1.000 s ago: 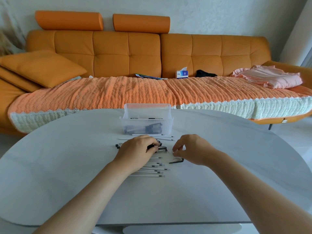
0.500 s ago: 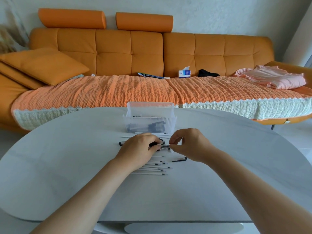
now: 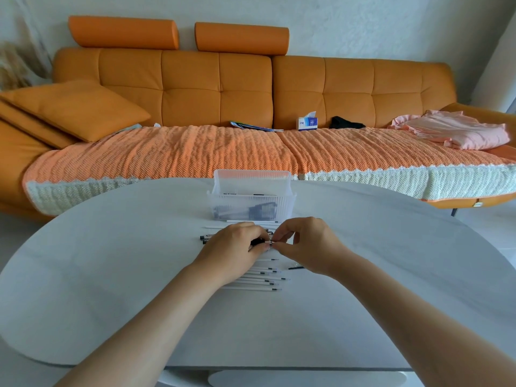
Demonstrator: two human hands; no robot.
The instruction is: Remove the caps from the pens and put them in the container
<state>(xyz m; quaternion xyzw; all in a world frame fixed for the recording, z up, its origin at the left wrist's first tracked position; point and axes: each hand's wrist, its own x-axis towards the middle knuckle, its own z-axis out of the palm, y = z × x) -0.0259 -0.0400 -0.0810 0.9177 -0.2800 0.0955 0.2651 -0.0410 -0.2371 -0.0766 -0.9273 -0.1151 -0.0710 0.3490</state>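
The pen (image 3: 262, 242) being worked on is held just above the table (image 3: 111, 275), in front of the clear ribbed container (image 3: 251, 181) and beyond the row of thin white pens (image 3: 259, 277). The left hand (image 3: 237, 247) has its fingers curled round the dark barrel. The thumb and forefinger of the right hand (image 3: 307, 244) pinch the right end of that pen, where the cap should sit, though the cap itself is hidden under the fingertips. A pen like this is likely light, stiff and smooth-sided, so it could twist or slip. It is best gripped firmly at mid-barrel with one hand while the other takes the cap close to its open rim and pulls straight along the axis. The cap is tiny and probably friction-fitted, so it may come free with a jerk and needs a firm pinch. It should weigh almost nothing when dropped into the container, which already holds dark pieces. A second ago the right hand was nearer the person, over the loose dark piece (image 3: 296, 267) on the table and apart from the left hand. It has since moved up and left to meet the left hand at the pen, while the left hand has kept its grip.
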